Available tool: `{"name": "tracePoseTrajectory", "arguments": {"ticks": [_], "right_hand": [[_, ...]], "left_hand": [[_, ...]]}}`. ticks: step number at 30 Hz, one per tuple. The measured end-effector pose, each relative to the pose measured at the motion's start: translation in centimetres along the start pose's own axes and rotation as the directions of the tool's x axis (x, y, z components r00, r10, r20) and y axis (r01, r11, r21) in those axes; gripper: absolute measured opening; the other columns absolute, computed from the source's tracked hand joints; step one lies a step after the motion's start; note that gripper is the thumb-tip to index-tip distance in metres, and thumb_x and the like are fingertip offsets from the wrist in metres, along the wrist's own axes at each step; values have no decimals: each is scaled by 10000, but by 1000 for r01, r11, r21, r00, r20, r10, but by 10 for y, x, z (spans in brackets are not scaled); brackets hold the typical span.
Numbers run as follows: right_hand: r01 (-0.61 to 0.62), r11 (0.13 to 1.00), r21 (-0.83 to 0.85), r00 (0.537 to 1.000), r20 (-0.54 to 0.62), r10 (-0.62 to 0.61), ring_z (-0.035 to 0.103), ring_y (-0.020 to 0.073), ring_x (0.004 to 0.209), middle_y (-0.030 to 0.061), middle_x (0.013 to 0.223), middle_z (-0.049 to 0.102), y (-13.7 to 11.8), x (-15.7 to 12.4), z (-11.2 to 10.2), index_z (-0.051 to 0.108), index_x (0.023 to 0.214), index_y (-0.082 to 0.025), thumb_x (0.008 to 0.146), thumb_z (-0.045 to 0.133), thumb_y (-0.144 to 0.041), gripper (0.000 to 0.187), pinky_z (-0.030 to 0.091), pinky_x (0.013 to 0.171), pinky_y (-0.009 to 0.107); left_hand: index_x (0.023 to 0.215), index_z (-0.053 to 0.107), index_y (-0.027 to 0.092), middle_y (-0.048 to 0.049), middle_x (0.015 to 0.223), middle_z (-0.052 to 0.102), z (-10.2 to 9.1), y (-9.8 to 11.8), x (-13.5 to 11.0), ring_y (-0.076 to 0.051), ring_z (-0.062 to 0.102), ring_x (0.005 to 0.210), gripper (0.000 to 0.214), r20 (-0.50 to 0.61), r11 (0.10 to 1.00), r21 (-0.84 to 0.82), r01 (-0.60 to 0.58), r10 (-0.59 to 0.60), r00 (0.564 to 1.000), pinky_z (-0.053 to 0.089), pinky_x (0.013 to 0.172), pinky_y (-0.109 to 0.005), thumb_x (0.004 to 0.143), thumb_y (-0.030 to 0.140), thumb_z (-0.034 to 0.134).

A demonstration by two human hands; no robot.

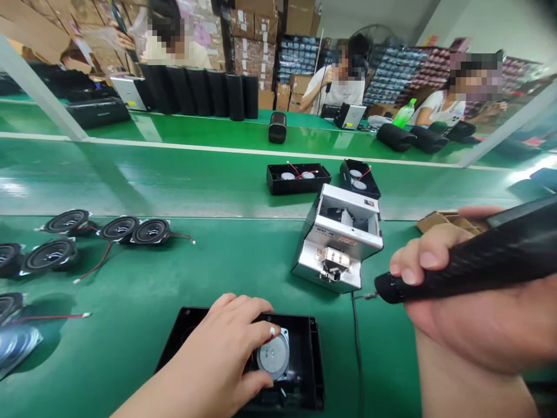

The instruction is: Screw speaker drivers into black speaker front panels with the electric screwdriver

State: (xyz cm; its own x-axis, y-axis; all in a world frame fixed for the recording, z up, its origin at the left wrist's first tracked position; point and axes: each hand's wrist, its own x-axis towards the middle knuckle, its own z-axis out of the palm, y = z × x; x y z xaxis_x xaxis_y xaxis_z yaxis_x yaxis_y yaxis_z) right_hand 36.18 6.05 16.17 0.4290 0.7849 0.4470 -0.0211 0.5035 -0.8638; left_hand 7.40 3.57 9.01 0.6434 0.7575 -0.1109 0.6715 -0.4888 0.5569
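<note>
At the right, my right hand [474, 325] is wrapped around a black electric screwdriver [487, 255]. Its tip points left, beside the silver screw feeder [343, 232]. My left hand [235, 342] reaches over an open black speaker housing [307, 360] at the bottom centre. Thumb and index finger curve around the round metal back of a speaker [274, 354] seated inside. A small white connector [272, 331] shows at the index fingertip. My hand and forearm cover the housing's left half, so what lies there is hidden.
Several loose speakers [150, 231] with red leads lie at the left. Two housings with wired speakers [298, 177] stand behind the feeder. A cable [357, 348] runs down the green bench. A cardboard tray [450, 223] sits at the right. Across the line, people work among black speakers.
</note>
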Motion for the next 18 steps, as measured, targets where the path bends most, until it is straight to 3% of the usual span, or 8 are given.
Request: {"name": "tracePoseTrajectory", "arguments": {"ticks": [6,11,14,18], "right_hand": [[68,996,65,992,98,-74,565,206,484,-28,634,622,15,14,36,651,1015,-269,817,782,-862,639,421,412,326],[61,993,99,960,265,-85,559,203,476,-31,659,637,34,9,39,652,1039,-259,814,734,-913,697,447,422,330],[40,995,91,959,276,-64,555,200,478,-26,663,649,37,2,42,670,1095,-249,817,738,-907,718,429,431,325],[-91,992,82,960,274,65,545,208,487,-24,685,639,30,-2,42,647,1295,-266,880,661,-906,763,438,448,343]], "left_hand": [[1189,784,317,-32,1377,704,2,-1,0,-324,667,1205,487,10,999,-40,28,-27,1000,467,1092,-528,748,196,953],[1215,782,296,-48,1406,698,4,-5,3,-339,665,1205,520,32,998,-54,25,-24,999,455,1100,-557,735,292,983],[1202,783,297,-34,1383,703,2,-4,1,-320,662,1187,483,25,998,-64,22,-20,999,467,1083,-531,760,296,976],[1185,783,296,-29,1377,707,1,-1,-2,-317,657,1192,453,-6,997,-68,23,-23,1000,474,1084,-517,782,348,984]]}}
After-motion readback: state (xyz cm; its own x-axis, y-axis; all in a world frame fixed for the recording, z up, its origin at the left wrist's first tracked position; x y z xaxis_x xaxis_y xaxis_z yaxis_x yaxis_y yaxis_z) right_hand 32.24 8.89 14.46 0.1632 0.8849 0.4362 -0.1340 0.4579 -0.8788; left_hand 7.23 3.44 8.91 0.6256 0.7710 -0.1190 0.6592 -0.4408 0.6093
